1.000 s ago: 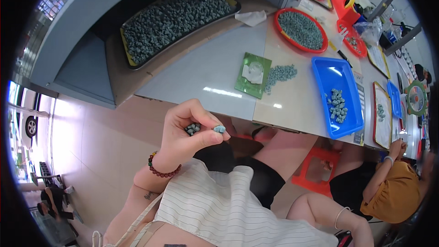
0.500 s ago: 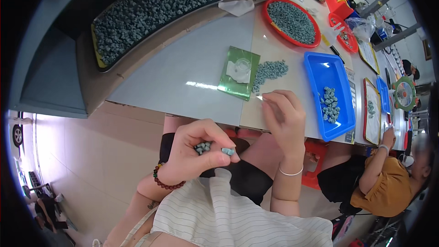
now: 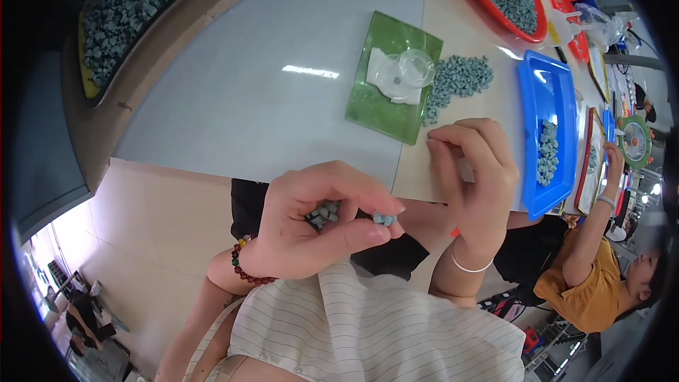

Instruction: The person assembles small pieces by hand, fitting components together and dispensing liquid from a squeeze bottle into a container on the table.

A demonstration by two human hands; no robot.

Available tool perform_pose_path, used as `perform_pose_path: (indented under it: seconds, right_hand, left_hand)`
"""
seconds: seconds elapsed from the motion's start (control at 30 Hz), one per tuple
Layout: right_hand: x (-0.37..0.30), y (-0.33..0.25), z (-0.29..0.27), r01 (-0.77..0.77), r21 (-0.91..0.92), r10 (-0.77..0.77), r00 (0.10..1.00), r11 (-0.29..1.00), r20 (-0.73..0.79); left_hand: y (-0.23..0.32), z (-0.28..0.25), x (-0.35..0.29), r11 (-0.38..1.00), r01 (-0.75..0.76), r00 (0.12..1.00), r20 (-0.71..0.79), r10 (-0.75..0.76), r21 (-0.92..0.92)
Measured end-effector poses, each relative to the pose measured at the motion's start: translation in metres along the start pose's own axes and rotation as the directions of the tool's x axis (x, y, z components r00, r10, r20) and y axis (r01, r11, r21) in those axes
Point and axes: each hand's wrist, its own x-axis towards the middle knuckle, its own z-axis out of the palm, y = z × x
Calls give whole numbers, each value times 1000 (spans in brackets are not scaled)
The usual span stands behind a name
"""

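Note:
My left hand (image 3: 300,223) is turned palm up, fingers curled. Several small grey-green stone pieces (image 3: 323,214) lie in its palm. Between its thumb and fingertips it pinches a paler blue-green piece (image 3: 384,219), which looks like small stones close together. My right hand (image 3: 484,170) is raised at the table's near edge, thumb and forefinger together in a pinch; whatever is between them, if anything, is too small to make out. Just beyond those fingertips lies a loose pile of green stones (image 3: 460,81), beside a green board (image 3: 385,117) bearing white paper (image 3: 378,64) and a clear round dish (image 3: 416,68).
A blue tray (image 3: 530,113) with some stones stands right of the pile. Behind is a red round tray (image 3: 541,25) full of stones; a dark tray (image 3: 131,74) of larger stones is far left. At right sits a co-worker in an orange top (image 3: 587,286), near a green fan (image 3: 635,141).
The whole view has shifted, so the board and blue tray appear farther right. Both hands keep their pinching poses; the left still holds its stones.

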Motion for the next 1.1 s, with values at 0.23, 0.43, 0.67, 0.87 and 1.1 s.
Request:
perform_pose_path:
  seconds: [0.23,0.43,0.67,0.87,1.1]
  right_hand:
    - [-10,-6,1,102,454,-58,992,885,-109]
    - [-24,-33,3,94,805,24,991,585,-134]
    - [-35,-34,-7,278,621,-327,944,733,-36]
    - [-46,-41,-11,128,695,-120,991,707,-60]
    - [-59,-25,-21,162,704,53,960,692,-274]
  left_hand:
    - [0,3,-1,997,62,998,0,-62,-51]
    - [0,4,0,998,56,997,52,-57,4]
    - [-8,17,1,992,125,986,114,-125,3]
    - [-14,24,3,969,240,967,105,-232,-66]
    - [-5,39,11,923,-87,996,51,73,375]
